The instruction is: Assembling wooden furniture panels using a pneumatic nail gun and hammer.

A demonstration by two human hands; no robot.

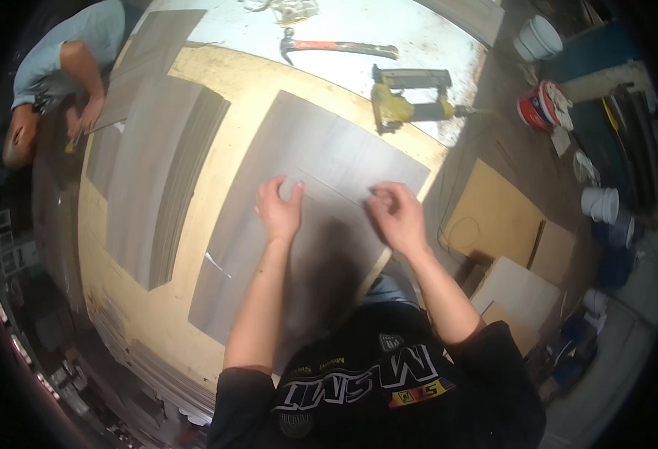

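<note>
Head view: on the bench [250, 75], the panel [321, 127] lies just wearer-side of the nail gun [394, 111]. The left hand [278, 213] has its fingers loose, gripping nothing visible; the right hand [398, 217] has curled fingers, on what, if anything, I can't tell. Lining up seems in hand, next needing an even touch. A thin line [333, 188] there might be seam or strand; the shirt [437, 419] hides the near end

To the right of the right hand [401, 218], dark floor [482, 138] is exposed; ahead, a white tabletop [430, 41] is brightly lit; leftward, a pale wooden bench [235, 150] is seen.
</note>
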